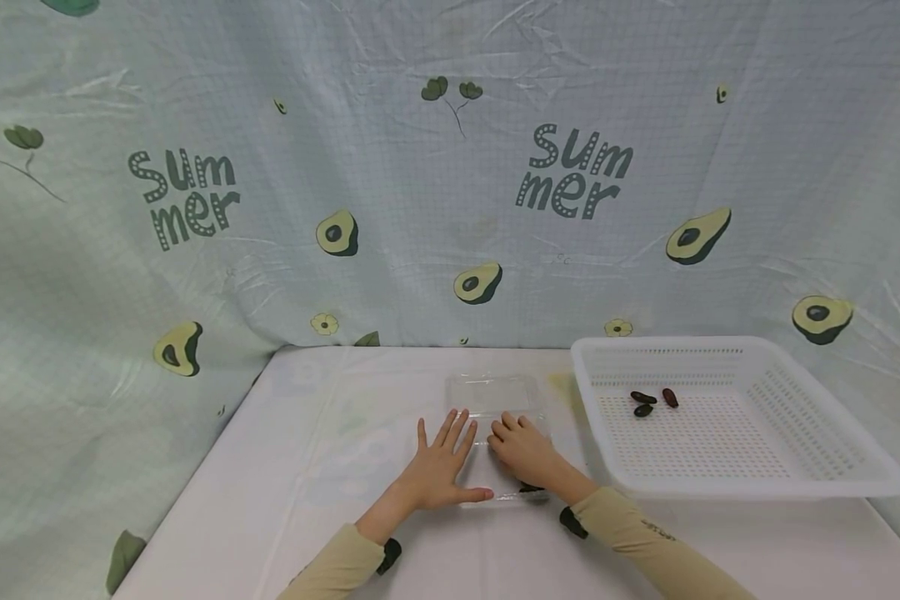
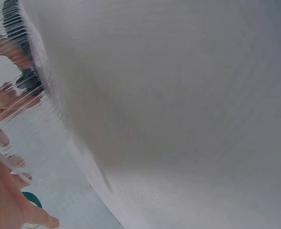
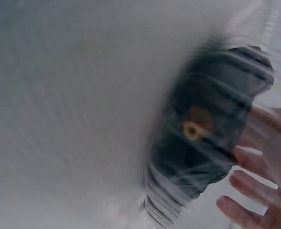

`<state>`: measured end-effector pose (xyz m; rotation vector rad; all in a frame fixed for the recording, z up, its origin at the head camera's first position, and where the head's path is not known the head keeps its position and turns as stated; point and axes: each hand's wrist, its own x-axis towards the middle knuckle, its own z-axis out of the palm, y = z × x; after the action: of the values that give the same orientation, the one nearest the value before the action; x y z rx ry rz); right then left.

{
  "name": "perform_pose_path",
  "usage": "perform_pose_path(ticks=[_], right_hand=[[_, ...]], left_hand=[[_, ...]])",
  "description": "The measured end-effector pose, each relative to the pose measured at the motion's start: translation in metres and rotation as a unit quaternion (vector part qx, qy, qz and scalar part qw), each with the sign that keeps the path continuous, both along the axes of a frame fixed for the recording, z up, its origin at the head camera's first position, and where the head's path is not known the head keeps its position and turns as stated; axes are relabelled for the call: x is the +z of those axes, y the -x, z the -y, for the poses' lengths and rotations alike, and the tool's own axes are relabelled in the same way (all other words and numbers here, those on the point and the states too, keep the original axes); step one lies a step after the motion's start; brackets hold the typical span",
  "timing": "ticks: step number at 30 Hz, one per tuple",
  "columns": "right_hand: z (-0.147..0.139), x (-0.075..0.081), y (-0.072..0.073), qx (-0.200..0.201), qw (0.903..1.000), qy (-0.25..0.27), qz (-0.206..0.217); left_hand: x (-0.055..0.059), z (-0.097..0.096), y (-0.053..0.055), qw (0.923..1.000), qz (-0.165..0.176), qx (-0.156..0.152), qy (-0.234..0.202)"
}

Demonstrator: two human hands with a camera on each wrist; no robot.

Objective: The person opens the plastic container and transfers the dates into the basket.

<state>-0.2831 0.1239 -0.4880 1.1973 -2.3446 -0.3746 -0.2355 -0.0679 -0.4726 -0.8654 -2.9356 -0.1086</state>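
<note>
A clear plastic clamshell box [image 1: 506, 500] lies on the table with its lid [image 1: 491, 393] folded back. Spread fingers mark my left hand [image 1: 438, 475], which rests at the box's left side with the thumb along the front rim. Over the inside of the box, my right hand [image 1: 527, 454] has its fingers curled down. Through the ribbed wall in the left wrist view, its fingertips appear to pinch a dark date [image 2: 29, 82]; the head view hides it. Another dark, wrinkled date [image 3: 212, 119] with a brown stem end lies against the front wall, under the right wrist.
A white perforated basket [image 1: 802, 483] stands to the right, with 3 dates [image 1: 643, 398] near its left side. The white table [image 1: 330, 467] meets a hanging cloth [image 1: 390, 167] printed with avocados behind and at the sides.
</note>
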Motion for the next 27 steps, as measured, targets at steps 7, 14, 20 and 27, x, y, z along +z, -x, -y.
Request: perform_pose_path(ticks=[7, 14, 20, 27], right_hand=[[-0.001, 0.000, -0.002, -0.020, 0.9996, -0.019, -0.009], [-0.001, 0.000, -0.002, -0.024, 0.9994, -0.024, -0.009], [-0.003, 0.002, -0.002, -0.023, 0.9992, -0.029, -0.013], [-0.009, 0.014, -0.009, -0.006, 0.9990, -0.012, -0.042]], left_hand=[[0.002, 0.000, -0.001, 1.0000, 0.006, 0.003, 0.006], [0.000, 0.000, 0.001, 0.9999, -0.001, 0.005, 0.011], [0.000, 0.000, 0.001, 1.0000, -0.001, 0.001, 0.005], [0.000, 0.000, 0.002, 0.9999, 0.011, 0.003, 0.001]])
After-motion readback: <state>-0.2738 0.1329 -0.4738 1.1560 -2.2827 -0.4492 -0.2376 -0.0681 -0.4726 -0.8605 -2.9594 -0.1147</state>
